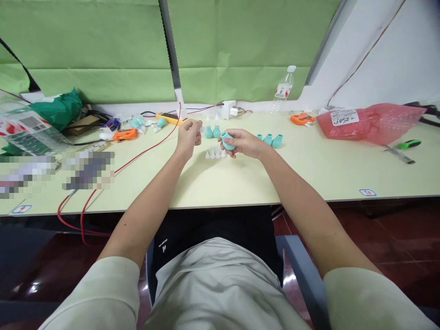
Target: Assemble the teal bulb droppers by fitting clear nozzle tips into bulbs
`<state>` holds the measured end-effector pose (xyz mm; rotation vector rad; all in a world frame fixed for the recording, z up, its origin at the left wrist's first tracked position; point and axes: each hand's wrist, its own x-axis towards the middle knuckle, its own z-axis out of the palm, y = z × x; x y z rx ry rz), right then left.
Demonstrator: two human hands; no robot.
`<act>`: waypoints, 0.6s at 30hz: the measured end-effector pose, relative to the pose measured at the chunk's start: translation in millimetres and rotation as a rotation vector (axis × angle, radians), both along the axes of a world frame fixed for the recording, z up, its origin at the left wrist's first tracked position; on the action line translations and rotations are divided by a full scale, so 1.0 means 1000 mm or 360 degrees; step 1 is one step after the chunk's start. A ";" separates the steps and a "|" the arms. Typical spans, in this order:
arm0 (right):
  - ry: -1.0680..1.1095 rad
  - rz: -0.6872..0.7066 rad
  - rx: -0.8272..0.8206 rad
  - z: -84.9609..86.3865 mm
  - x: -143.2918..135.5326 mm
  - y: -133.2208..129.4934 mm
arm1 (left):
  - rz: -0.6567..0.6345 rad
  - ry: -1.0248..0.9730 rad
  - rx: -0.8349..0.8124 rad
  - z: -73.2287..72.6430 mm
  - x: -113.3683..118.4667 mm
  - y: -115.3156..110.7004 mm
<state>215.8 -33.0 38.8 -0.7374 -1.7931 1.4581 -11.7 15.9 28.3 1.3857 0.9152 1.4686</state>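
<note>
My right hand point(240, 143) is wrapped round a teal bulb point(227, 141), its open neck tilted up toward the left. To the left, my left hand point(189, 137) is closed in a pinch, with a small translucent tip point(201, 130) at its fingertips. Two teal bulbs with clear nozzles point(216, 130) stand upright behind and between the hands. Several small white nozzles point(212, 154) are lined up on the table just below them. Right of my right hand sit three teal bulbs without nozzles point(277, 140), partly behind the wrist.
A clear bottle point(283, 88) stands at the back. Red plastic bag point(371, 121), orange cutter point(302, 119) and green-handled tool point(409, 144) lie right. Left are a second orange cutter point(125, 134), a yellow tool point(170, 118), a red cable point(147, 149) and plastic packaging point(34, 128).
</note>
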 end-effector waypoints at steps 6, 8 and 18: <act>0.0070 -0.0514 0.0043 0.000 0.004 0.010 | 0.0266 0.0717 0.0183 -0.021 -0.026 0.022; 0.0031 -0.0596 0.0035 -0.001 0.005 0.013 | 0.0198 0.1014 0.0044 -0.028 -0.032 0.026; -0.0124 -0.0648 0.0023 -0.010 0.006 0.020 | -0.0052 0.1431 -0.0070 -0.029 -0.035 0.024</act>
